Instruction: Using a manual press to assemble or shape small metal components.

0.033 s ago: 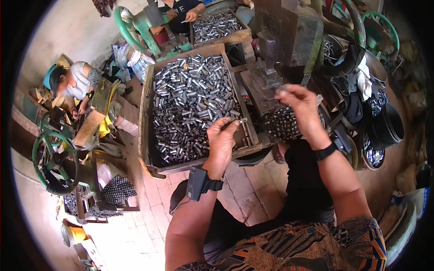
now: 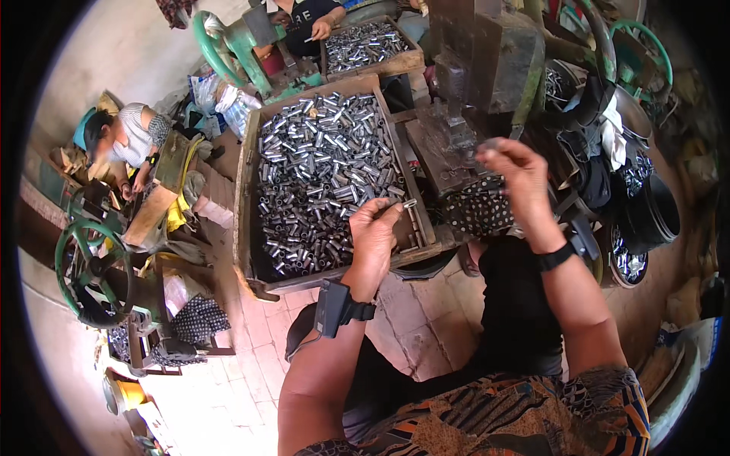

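My left hand (image 2: 372,232) rests over the front right corner of a wooden tray (image 2: 242,205). Its thumb and forefinger are closed on a short metal tube (image 2: 410,204), which points to the right. Many loose shiny metal tubes (image 2: 327,159) fill the tray. My right hand (image 2: 521,178) is raised in front of a dark metal press (image 2: 487,68), to the right of its lower tooling (image 2: 460,137). The fingertips are pinched together and slightly blurred. What they hold, if anything, cannot be made out. A dotted dark cloth (image 2: 475,209) hangs below the press plate.
A second wooden box (image 2: 414,59) of metal pieces stands at the back, where another person's hand (image 2: 322,29) holds a small piece. Far left, a co-worker (image 2: 137,137) sits near a green handwheel (image 2: 91,266). Black buckets (image 2: 658,209) stand at the right.
My right hand has shifted a little to the right, away from the press tooling. The left hand and its metal tube have stayed nearly still.
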Motion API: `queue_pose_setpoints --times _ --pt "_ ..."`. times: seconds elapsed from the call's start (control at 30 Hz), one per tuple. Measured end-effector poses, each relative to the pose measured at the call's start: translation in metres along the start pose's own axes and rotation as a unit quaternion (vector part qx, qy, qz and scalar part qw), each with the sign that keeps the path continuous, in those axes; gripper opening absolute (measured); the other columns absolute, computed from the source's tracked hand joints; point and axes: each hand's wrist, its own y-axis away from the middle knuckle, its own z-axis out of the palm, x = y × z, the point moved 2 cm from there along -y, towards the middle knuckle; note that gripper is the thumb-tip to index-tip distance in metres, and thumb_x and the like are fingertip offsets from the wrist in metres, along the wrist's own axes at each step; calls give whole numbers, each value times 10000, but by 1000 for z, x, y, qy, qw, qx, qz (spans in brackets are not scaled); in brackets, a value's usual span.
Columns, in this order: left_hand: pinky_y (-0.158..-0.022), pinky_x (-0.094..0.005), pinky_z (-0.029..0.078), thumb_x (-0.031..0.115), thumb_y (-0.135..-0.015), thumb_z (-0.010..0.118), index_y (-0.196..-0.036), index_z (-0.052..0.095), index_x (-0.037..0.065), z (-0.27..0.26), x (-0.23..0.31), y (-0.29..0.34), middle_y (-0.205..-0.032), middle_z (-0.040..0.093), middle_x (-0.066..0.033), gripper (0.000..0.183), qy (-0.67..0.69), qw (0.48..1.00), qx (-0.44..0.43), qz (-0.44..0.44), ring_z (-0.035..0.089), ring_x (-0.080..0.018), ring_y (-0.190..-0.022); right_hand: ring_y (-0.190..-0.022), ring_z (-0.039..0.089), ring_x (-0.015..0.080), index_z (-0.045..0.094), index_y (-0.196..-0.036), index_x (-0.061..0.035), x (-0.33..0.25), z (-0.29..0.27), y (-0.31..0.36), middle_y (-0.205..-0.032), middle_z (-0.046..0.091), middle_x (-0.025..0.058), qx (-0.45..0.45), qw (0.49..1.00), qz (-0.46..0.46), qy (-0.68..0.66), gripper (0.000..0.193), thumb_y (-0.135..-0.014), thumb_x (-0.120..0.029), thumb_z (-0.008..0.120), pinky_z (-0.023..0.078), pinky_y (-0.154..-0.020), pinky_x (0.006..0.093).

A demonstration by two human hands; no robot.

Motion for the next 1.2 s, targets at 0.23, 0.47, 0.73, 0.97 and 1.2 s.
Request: queue_pose_setpoints --times 0.23,0.47,0.73,0.97,1.2 --pt "-342 -203 182 -5 -813 584 -834 620 48 -3 -4 -15 -653 562 12 67 -52 999 14 -7 297 -20 -370 -1134 524 176 481 -1273 -11 -85 -79 -21 -1259 544 116 178 950 -237 100 492 -810 13 645 416 -954 291" --pt "-334 -213 186 4 -811 587 -844 594 37 17 -13 -33 -639 531 9 48 -100 995 7 2 304 -37 -369 -873 583 115 565 -1137 3 -66 -126 -79 -1010 636 52 157 964 -186 104 393 -766 5 692 458 -792 236" --pt "-340 -220 214 34 -805 591 -845 615 7 39 -25 -81 -548 452 37 54 -222 971 -14 92 304 -41 -372 -710 560 101 647 -882 -42 -34 -145 -105 -796 623 1 162 962 -92 198 204 -698 -59 734 446 -677 246" --pt "-347 -228 242 42 -817 582 -917 595 -15 91 -32 -128 -559 451 27 115 -192 975 -30 103 330 -51 -384 -645 587 126 633 -853 -16 -96 -146 -119 -700 624 47 84 953 -71 281 187 -711 -121 696 455 -628 261" --pt "-345 -229 229 -20 -796 575 -1014 530 -19 111 -40 -152 -610 469 -3 222 -88 994 16 59 307 -64 -377 -595 542 125 598 -757 -35 -146 -136 -143 -630 556 26 6 928 -87 362 276 -732 -304 659 415 -560 276"
